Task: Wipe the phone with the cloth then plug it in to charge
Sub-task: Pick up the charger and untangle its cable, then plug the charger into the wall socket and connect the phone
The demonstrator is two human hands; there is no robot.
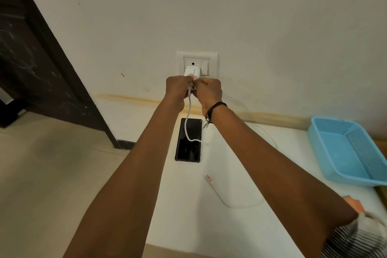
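A black phone [189, 140] lies face up on the white table [240, 205], close to the wall. A white charger adapter [192, 71] sits in the wall socket plate [198, 64]. My left hand [178, 88] and my right hand [209, 91] meet just under the adapter, both pinching the white cable [189, 115] where it joins it. The cable hangs down across the phone, runs off to the right and loops back; its free plug end [208, 178] rests on the table, apart from the phone. No cloth shows clearly.
A blue plastic basket [345, 151] stands at the table's right edge. A dark door frame [48, 58] runs down the left. Beige floor [52, 174] lies left of the table. A striped sleeve [356, 239] fills the bottom right corner.
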